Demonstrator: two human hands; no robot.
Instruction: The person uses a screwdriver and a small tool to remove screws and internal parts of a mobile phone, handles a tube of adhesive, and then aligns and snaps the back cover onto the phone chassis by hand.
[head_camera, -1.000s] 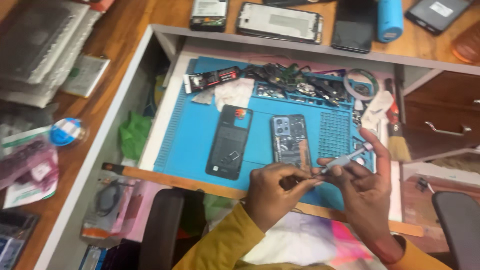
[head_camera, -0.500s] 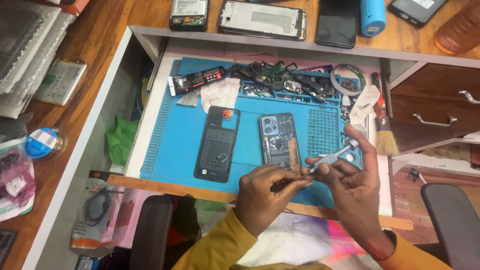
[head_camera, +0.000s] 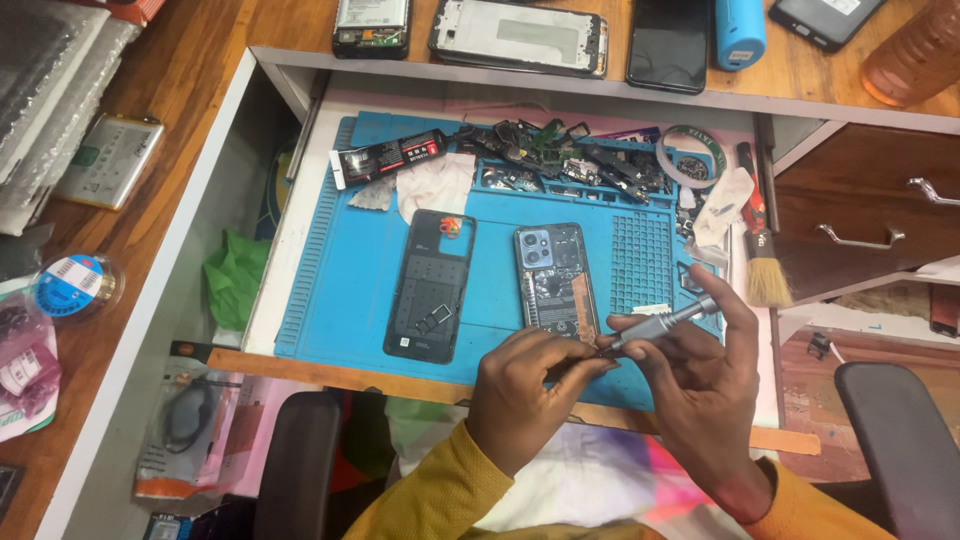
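Observation:
My right hand (head_camera: 700, 385) grips a small silver screwdriver (head_camera: 660, 325) over the near edge of a blue work mat (head_camera: 350, 290). My left hand (head_camera: 525, 395) has its fingertips pinched at the screwdriver's tip; what they hold is too small to see. Just beyond the hands lies an opened phone (head_camera: 556, 280) with its insides exposed. To its left a black phone back cover (head_camera: 432, 287) lies flat on the mat.
A heap of small parts and cables (head_camera: 570, 165), a white cloth (head_camera: 435, 187), a black tube (head_camera: 390, 157), a tape roll (head_camera: 692, 158) and a brush (head_camera: 765, 265) lie at the mat's far side. Phones and frames (head_camera: 520, 35) rest on the wooden desk above.
The view shifted, so the mat and the hands sit lower and further right in the picture. Both hands stay together at the screwdriver, with little change in grip.

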